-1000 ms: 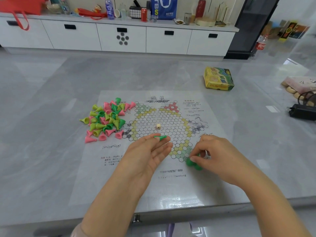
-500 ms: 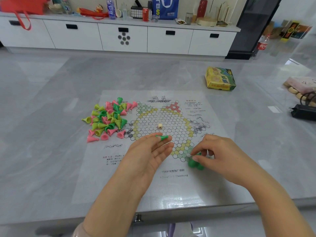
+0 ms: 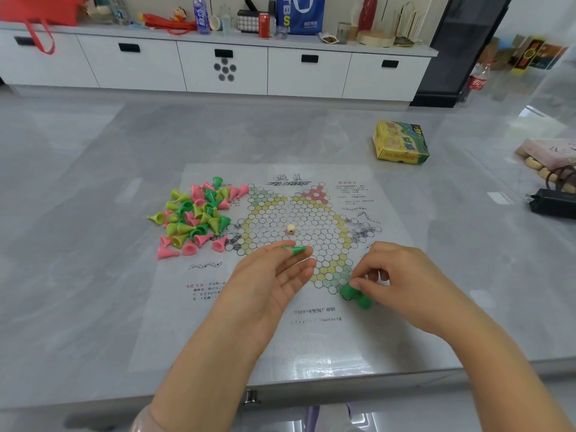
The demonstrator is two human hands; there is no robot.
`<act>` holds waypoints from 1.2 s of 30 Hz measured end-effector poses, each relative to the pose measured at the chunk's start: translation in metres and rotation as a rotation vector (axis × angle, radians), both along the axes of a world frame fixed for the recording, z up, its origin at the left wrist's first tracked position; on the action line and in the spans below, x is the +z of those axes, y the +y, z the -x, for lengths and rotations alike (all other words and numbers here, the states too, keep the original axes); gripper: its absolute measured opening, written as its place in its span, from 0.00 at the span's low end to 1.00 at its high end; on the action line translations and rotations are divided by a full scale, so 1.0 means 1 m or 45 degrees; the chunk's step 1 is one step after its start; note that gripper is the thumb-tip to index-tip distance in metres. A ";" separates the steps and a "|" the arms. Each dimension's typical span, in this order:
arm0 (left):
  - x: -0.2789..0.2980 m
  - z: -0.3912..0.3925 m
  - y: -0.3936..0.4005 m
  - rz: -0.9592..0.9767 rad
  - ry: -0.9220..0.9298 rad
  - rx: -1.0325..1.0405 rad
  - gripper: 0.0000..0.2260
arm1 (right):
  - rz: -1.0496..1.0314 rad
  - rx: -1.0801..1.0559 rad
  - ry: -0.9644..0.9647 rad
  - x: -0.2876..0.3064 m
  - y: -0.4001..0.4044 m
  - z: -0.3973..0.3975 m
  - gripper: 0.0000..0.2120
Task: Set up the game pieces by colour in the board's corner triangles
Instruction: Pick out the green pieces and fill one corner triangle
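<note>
The paper game board [image 3: 280, 332] lies flat on the grey table, its hexagon grid in the middle. A heap of pink, yellow-green and green cone pieces [image 3: 194, 215] sits at the board's left edge. My left hand [image 3: 274, 275] is palm up over the board's near side, with one green piece [image 3: 294, 248] lying across its fingertips. My right hand [image 3: 396, 275] pinches a green piece at the near green corner triangle, where a few green pieces [image 3: 355, 294] stand together. A small cream die [image 3: 290, 229] rests at the grid's centre.
A yellow and green game box [image 3: 400, 143] lies at the table's far right. A black charger with cable [image 3: 551, 204] and a pink cloth item [image 3: 548, 151] are at the right edge. The table's front edge runs just below the board.
Both hands stay almost in place. My right hand keeps working at the green pieces in the near corner; my left hand still carries the green piece.
</note>
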State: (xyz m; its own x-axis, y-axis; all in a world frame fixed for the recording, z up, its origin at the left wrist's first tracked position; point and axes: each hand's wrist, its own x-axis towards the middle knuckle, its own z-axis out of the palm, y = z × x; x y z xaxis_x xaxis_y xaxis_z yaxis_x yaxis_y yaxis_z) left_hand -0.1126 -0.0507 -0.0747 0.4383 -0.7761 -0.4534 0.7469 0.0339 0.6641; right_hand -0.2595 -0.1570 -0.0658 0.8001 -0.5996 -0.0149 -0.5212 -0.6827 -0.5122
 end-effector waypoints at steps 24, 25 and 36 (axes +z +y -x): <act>0.003 -0.002 0.003 -0.063 -0.067 0.058 0.08 | 0.071 -0.067 -0.197 0.008 0.003 -0.013 0.06; 0.003 -0.004 0.005 -0.060 -0.050 0.069 0.08 | 0.087 -0.059 -0.229 0.009 0.006 -0.020 0.06; 0.003 -0.073 0.056 -0.097 0.026 0.326 0.09 | 0.057 -0.017 -0.349 -0.004 0.044 -0.123 0.09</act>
State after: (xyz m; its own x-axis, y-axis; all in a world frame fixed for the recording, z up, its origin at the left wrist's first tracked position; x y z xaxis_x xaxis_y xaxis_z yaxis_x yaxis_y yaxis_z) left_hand -0.0394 0.0058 -0.0720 0.6061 -0.6042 -0.5174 0.7339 0.1739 0.6567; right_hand -0.1364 -0.1129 -0.0700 0.7627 -0.6054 0.2276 -0.3767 -0.7018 -0.6046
